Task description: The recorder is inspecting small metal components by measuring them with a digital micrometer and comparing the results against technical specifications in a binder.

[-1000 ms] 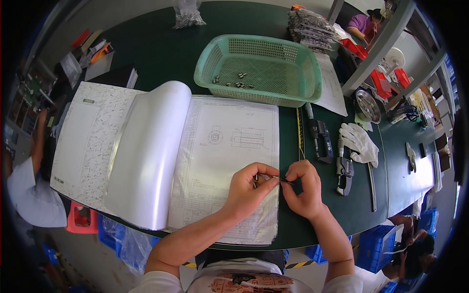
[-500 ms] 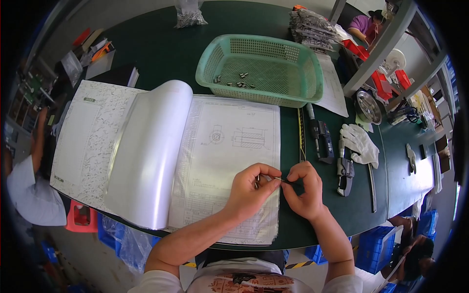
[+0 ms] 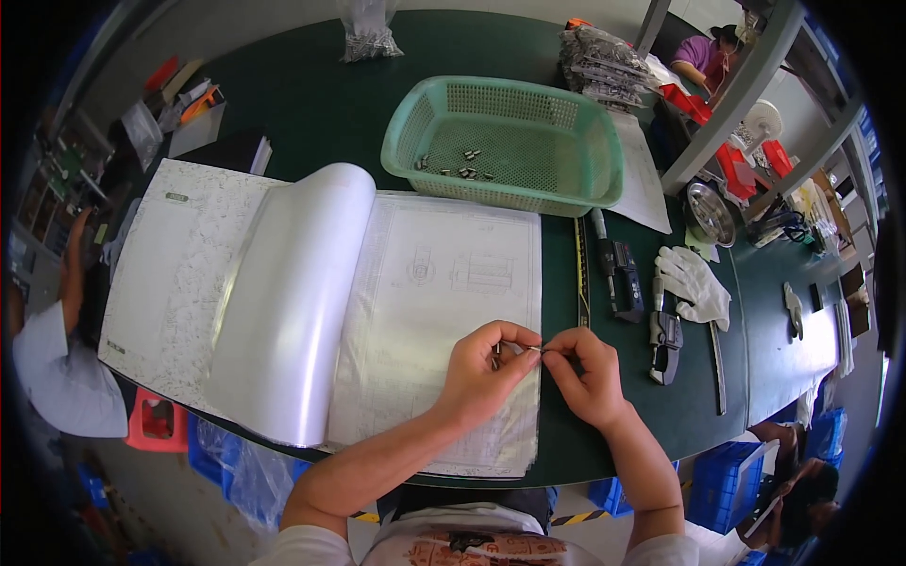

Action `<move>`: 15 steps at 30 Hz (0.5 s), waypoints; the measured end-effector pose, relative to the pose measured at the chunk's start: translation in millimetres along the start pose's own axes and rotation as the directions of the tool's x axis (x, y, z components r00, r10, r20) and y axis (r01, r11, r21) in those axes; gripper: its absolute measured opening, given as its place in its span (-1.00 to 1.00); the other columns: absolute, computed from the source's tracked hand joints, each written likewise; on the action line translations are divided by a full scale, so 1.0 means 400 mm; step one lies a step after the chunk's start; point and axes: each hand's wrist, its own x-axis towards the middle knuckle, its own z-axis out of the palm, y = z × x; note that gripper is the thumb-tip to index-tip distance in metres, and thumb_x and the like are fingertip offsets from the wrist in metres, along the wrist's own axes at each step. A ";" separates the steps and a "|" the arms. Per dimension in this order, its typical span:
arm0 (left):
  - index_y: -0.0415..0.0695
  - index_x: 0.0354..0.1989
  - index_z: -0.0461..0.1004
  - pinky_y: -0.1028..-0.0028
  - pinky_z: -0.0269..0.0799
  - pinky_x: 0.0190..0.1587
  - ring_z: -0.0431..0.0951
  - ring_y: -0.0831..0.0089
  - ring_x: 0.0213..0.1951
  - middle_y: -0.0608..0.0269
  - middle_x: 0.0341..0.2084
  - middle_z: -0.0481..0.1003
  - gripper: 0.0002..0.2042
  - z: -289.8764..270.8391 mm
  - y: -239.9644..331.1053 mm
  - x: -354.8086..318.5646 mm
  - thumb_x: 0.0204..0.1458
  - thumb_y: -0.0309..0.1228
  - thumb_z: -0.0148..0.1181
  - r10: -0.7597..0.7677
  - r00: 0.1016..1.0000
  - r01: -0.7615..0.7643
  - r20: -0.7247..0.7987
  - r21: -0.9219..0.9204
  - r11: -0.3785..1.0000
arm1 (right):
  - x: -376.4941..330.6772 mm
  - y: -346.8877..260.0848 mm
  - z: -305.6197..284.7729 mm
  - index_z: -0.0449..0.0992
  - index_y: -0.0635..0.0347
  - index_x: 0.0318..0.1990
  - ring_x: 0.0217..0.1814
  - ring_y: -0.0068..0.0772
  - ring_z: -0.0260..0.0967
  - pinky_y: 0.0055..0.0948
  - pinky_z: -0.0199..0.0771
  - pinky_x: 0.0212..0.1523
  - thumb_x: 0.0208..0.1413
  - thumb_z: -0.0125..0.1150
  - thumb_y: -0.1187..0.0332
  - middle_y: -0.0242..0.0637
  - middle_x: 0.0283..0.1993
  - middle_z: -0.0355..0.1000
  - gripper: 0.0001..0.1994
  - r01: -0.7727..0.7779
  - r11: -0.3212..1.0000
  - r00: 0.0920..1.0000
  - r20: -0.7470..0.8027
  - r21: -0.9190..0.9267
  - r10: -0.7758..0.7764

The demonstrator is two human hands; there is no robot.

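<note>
Over the right edge of the open drawing binder (image 3: 444, 311), my two hands meet at the fingertips. My left hand (image 3: 483, 374) is closed, pinching a small shiny metal piece (image 3: 535, 349) between thumb and forefinger. Another small metal cylinder (image 3: 496, 355) shows inside its curled fingers. My right hand (image 3: 589, 377) is closed in a pinch against that piece; a small dark tip (image 3: 545, 350) shows at its fingers, too small to name. Beyond the binder stands a green perforated plastic basket (image 3: 505, 193), with several small metal cylinders (image 3: 469, 173) lying on its bottom.
Right of the binder lie a steel rule (image 3: 581, 274), two digital micrometers (image 3: 623, 283) (image 3: 665, 344), a white glove (image 3: 696, 283) and a metal strip (image 3: 719, 368). A metal bowl (image 3: 710, 212) sits farther right. Bagged parts (image 3: 604, 66) are stacked behind the basket. Other people work nearby.
My right hand has shifted slightly left, its fingertips drawing closer to the left hand's. Less of the dark thin thing at its fingers shows. The view has tilted a little.
</note>
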 end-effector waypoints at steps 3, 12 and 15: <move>-0.28 -0.34 0.35 0.78 0.18 -0.45 0.21 0.78 -0.53 0.45 -0.60 0.27 -0.87 -0.001 -0.009 0.002 -0.11 -0.60 0.07 -0.003 1.000 0.003 0.000 -0.062 0.998 | 0.007 -0.027 0.009 0.31 0.25 -0.37 -0.63 -0.53 0.30 -0.59 0.27 -0.61 -0.16 0.16 0.48 -0.34 -0.59 0.34 -0.82 -0.123 0.974 0.972 -0.176 0.189 0.157; -0.29 -0.35 0.37 0.77 0.14 -0.54 0.21 0.80 -0.59 0.45 -0.62 0.30 -0.88 -0.004 -0.018 0.005 -0.10 -0.58 0.07 0.081 0.997 -0.081 -0.008 -0.016 0.997 | 0.009 -0.030 0.001 0.28 0.27 -0.41 -0.63 -0.61 0.22 -0.63 0.23 -0.57 -0.13 0.14 0.51 -0.34 -0.63 0.30 -0.84 -0.216 0.924 0.974 0.008 0.315 0.225; -0.28 -0.35 0.37 0.77 0.12 -0.54 0.20 0.80 -0.58 0.46 -0.62 0.30 -0.88 -0.003 -0.017 0.005 -0.10 -0.58 0.07 0.082 0.997 -0.082 -0.010 0.003 0.997 | 0.003 -0.005 0.001 0.28 0.27 -0.37 -0.62 -0.62 0.21 -0.62 0.22 -0.57 -0.11 0.12 0.49 -0.34 -0.62 0.30 -0.84 -0.211 0.949 0.972 0.148 0.233 0.180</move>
